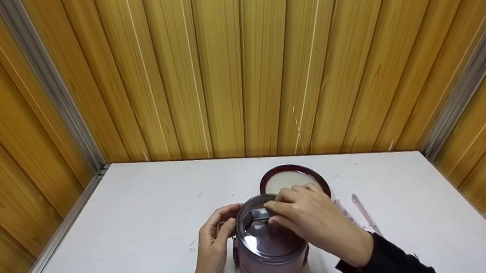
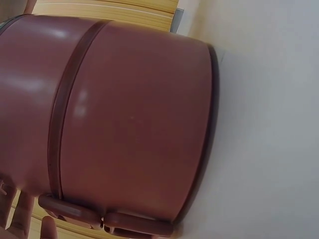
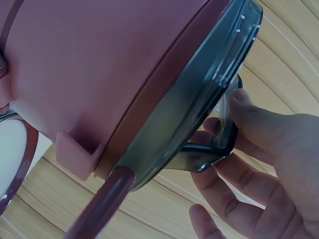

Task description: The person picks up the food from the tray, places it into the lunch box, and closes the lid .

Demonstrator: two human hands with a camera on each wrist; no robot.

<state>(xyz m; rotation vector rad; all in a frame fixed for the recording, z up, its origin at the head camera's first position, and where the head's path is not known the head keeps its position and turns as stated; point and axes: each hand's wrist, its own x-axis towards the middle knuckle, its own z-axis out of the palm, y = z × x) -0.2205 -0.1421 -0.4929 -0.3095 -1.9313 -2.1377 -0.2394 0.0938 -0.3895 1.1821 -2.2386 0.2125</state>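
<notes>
Yellow wood-grain panels wall in a white worktop (image 1: 114, 238) on three sides, with grey metal strips running up the corners. Near its front edge stands a dusky-pink cylindrical plastic lunch container (image 1: 268, 265), built of stacked tiers with darker bands and a side clasp. It stands upright, which keeps its top within reach of both hands.

The left hand (image 1: 212, 246) wraps the container's upper left side, fingers curled against the wall just below the rim; judging by this, it steadies the container while the other hand works on top. The left wrist view shows only the pink wall close up, with fingertips at the bottom-left corner.

The right hand (image 1: 311, 219) reaches over from the right, and its fingers (image 3: 259, 119) pinch the folding handle of the dark translucent inner lid (image 1: 263, 232) seated in the container's mouth: thumb on one side of the handle, fingers on the other, as the right wrist view shows. That lid lies directly under the palm.

Just behind the container a round maroon-rimmed outer lid (image 1: 293, 177) lies flat, set aside. Pale utensils (image 1: 364, 212) lie to the right.
</notes>
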